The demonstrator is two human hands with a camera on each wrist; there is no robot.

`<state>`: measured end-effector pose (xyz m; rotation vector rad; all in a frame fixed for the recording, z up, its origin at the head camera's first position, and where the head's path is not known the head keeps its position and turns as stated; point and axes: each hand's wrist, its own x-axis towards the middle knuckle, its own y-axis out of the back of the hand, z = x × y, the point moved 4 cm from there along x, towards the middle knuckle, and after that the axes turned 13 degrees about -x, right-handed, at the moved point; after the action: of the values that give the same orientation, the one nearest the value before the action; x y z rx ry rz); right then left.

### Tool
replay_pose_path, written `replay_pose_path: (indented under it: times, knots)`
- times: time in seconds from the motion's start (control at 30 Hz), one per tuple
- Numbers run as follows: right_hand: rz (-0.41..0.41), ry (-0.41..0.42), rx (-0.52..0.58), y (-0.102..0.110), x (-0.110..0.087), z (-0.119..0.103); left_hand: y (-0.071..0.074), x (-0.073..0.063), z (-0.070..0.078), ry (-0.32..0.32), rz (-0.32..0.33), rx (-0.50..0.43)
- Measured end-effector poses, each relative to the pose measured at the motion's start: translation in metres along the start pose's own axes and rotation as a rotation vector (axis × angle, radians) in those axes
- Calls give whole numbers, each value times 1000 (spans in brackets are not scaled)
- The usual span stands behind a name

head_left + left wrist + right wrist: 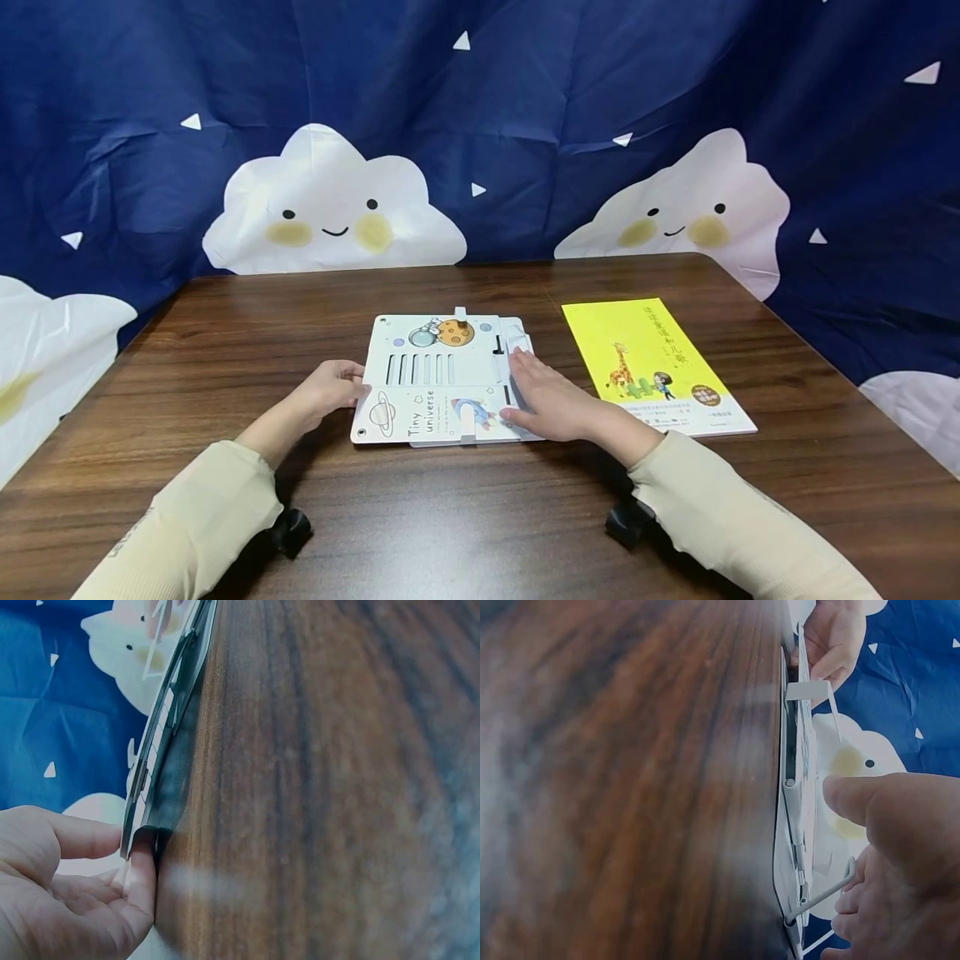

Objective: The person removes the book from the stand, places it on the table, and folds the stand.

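A white book stand [401, 342] printed with planets, a rocket and "Tiny universe" lies nearly flat on the table. My left hand [333, 390] pinches its left edge; in the left wrist view the thumb [90, 836] is at the upper face and a finger [142, 881] reaches under. Over the stand's right side, my right hand [551, 400] lies with fingers extended, fingertips at the upper right part and thumb near the lower right. In the right wrist view, a bent wire bracket [821, 896] sticks out beside the right hand's fingers.
A yellow book [622, 342] with a giraffe and a child on its cover lies right of the stand, close to my right hand. The brown wooden table [465, 517] ends at a dark blue curtain [517, 100] with white clouds.
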<state>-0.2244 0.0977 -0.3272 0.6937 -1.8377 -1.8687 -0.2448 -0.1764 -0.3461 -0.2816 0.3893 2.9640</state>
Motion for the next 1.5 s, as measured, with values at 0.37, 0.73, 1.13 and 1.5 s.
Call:
replay_pose_path:
  times: [0.37, 0.73, 1.13, 1.5]
  knots:
    - [-70, 42, -13, -7, 9, -3, 0, 0, 0, -8, -7, -5]
    - [-122, 33, -26, -8, 12, -5, 0, 1, 2, 7, -13, 3]
    - [-86, -3, 55, -4, 14, -4, 1, -1, -1, 8, -3, -12]
    - [8, 162, 81, 8, 9, -37, 0, -2, -1, -1, -12, -27]
